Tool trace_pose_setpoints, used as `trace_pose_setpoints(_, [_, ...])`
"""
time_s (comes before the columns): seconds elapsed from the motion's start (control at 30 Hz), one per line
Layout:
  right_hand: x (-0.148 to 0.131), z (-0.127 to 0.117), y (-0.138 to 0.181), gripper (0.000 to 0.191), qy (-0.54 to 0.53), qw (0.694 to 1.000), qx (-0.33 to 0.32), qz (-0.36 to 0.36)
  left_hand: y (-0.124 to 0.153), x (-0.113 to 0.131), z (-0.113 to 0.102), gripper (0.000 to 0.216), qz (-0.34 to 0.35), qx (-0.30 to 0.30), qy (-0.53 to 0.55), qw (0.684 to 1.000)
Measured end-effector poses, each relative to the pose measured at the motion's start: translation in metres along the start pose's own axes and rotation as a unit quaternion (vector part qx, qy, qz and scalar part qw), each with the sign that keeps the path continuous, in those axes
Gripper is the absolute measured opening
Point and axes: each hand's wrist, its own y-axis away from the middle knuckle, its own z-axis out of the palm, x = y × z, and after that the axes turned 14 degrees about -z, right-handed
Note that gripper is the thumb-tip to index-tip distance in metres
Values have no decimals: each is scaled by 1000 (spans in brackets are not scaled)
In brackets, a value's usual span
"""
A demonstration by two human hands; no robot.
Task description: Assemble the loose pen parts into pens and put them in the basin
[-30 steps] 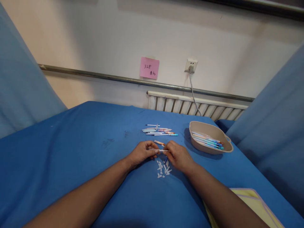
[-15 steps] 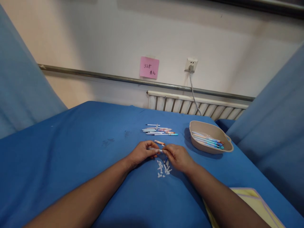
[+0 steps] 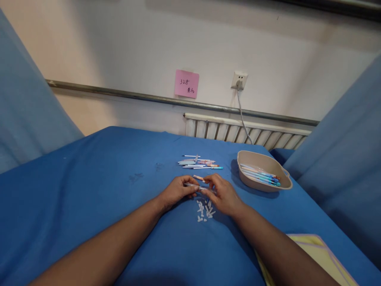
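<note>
The blue desk cover is matt cloth, a bit creased. The held pen looks like smooth plastic, same as the loose pens and the little white bits. The tray is smooth beige plastic, the note is matt pink paper, and the rail is shiny metal.

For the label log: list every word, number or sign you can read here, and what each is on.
"32" plus a handwritten character, on the pink note on the wall; its second line is too unclear to read.
Pens in the tray, the loose pens and the held pen: any print is too small to read.
</note>
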Motion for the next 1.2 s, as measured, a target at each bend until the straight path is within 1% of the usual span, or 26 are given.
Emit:
trace_pose_setpoints(0.07, [0, 0, 0, 29, 7, 1000, -10, -6, 1, 1, 0, 29, -7, 4, 10, 1000])
trace_pose_setpoints(0.2, [0, 1, 1, 20, 16, 1000, -13, -16, 3, 5, 1, 28, -10, -8, 16, 1000])
trace_pose_setpoints(0.3, [0, 1, 1, 18, 2, 1000, -11, 6, 3, 5, 1, 29, -10, -9, 15, 1000])
trace_pose_setpoints(0.37, [-1, 1, 1, 16, -16, 999, -24, 33, 2, 4, 0, 30, -9, -8, 4, 1000])
trace_pose_setpoints(0.47, [-1, 2, 1, 19, -44, 996, -40, 66, 0, 0, -1, 31, -3, -7, -10, 1000])
trace_pose_setpoints(0.53, [-1, 2, 1, 26, -41, 997, -22, 62, -1, -1, -1, 31, 1, -5, -9, 1000])
trace_pose_setpoints(0.6, [-1, 3, 1, 33, -24, 999, -1, 41, -1, 0, -1, 31, 2, 0, -8, 1000])
trace_pose_setpoints(0.7, [1, 4, 0, 24, -16, 1000, 6, 18, 0, 2, -1, 31, -1, 1, -20, 1000])
trace_pose_setpoints(0.8, [4, 7, -2, 18, -34, 999, 3, 36, 2, 5, -1, 32, 2, -2, -42, 999])
trace_pose_setpoints(0.9, [4, 9, -3, 18, -37, 996, -19, 75, 3, 5, 0, 32, 1, -1, -73, 997])
trace_pose_setpoints(1.0, [1, 6, -4, 22, -43, 995, -29, 86, 3, 4, 1, 31, 7, -4, -101, 995])
trace_pose_setpoints(1.13, [-4, 0, -5, 32, -59, 995, -8, 77, 2, 5, 0, 30, 8, 4, -63, 998])
trace_pose_setpoints(1.2, [-3, 0, -5, 32, -80, 992, 18, 93, 2, 7, -1, 30, -3, 9, -34, 999])
